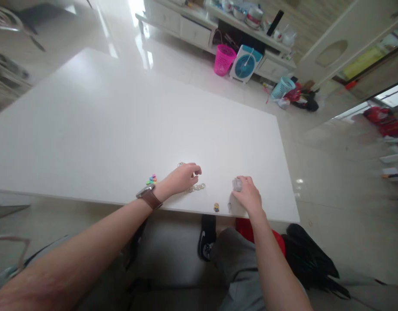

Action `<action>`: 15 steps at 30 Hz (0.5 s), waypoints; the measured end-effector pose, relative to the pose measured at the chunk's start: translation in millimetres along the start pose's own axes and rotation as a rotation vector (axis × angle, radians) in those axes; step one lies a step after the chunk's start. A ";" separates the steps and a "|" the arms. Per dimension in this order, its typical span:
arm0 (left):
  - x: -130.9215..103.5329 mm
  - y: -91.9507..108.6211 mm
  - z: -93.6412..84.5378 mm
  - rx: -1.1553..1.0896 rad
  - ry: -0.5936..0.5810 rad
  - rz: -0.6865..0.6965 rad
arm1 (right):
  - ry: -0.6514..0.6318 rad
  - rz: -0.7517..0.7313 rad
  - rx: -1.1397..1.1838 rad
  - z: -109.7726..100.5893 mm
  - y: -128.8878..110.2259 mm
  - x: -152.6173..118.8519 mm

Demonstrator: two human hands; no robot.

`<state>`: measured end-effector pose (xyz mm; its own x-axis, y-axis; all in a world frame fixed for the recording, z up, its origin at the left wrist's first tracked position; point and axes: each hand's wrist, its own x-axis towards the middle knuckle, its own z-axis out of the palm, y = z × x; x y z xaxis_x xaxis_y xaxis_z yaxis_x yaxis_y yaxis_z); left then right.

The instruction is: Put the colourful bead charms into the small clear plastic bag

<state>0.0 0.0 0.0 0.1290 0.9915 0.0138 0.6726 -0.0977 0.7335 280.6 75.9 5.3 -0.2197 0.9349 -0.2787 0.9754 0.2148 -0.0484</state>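
Note:
My left hand [187, 173], with a watch [149, 195] on its wrist, hovers over the table's near side. Its fingers are curled, with a gap between thumb and fingertips and nothing visible in them. Just below it lies a row of metal rings [199, 187]; more rings [180, 164] show behind the hand. My right hand [250, 193] is closed around a small clear plastic box [237, 185] at the tabletop. Near the front edge lie a yellow-and-blue cartoon charm [216, 207] and a tiny metal piece [230, 205]. Small colourful pieces [151, 179] lie left of my left wrist.
A long white table [147, 121] stretches ahead, its front edge close to my legs. Beyond it on the floor stand a pink basket [224, 60], a blue-and-white fan [245, 65] and a light-blue basket [282, 87], by a white cabinet [195, 32].

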 end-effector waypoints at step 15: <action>0.0 -5.2 4.3 0.008 0.003 0.016 | -0.015 0.019 0.026 -3.3 1.5 0.8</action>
<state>-0.4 0.2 -6.8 0.1376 0.9901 0.0269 0.6765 -0.1138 0.7276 281.8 77.8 8.2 -0.2013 0.9344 -0.2939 0.9795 0.1897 -0.0680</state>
